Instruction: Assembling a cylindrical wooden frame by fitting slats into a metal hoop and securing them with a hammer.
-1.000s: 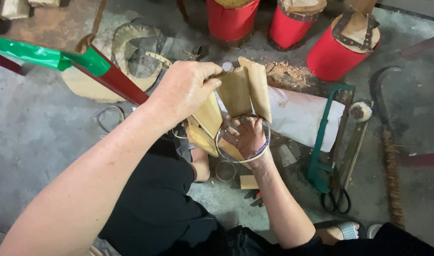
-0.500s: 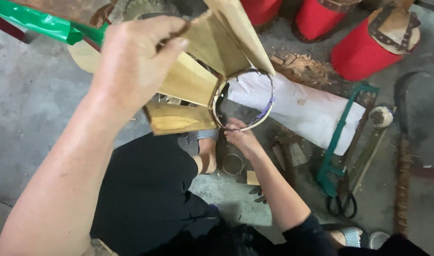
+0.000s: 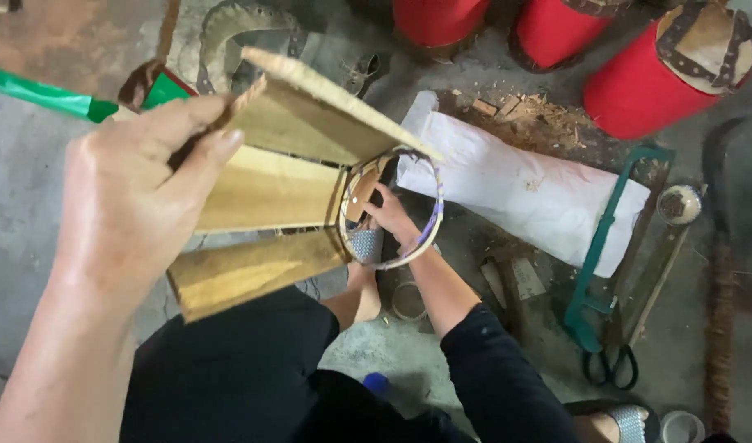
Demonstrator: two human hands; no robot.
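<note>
A grey concrete floor (image 3: 31, 164) fills the view, scattered with wood chips and tools, and three red drums (image 3: 638, 82) stand along the far edge. A long white bundle (image 3: 523, 189) lies on the floor beyond the hands, with a green-framed saw (image 3: 605, 246) and black scissors (image 3: 612, 365) to its right. Nearer, the person sits low in black clothes. Over the last second the wooden slats (image 3: 269, 193) have swung from a tight upright bunch into a wide fan lying nearly level, and the camera has come in close. The left hand (image 3: 138, 205) has followed them round: its fingers are closed on the outer ends of the slats, thumb and forefinger pinching the top one. The narrow ends meet inside a thin ring (image 3: 392, 209), now seen almost face-on where before it sat lower, near the lap. The right hand (image 3: 388, 215) has stayed at the ring throughout, its fingers curled in through the opening and pressing on the slat tips; how tightly they grip I cannot tell. Judging by the spread, the slats are being set one by one around the ring's inside, with only three in place and most of the circle unfilled
</note>
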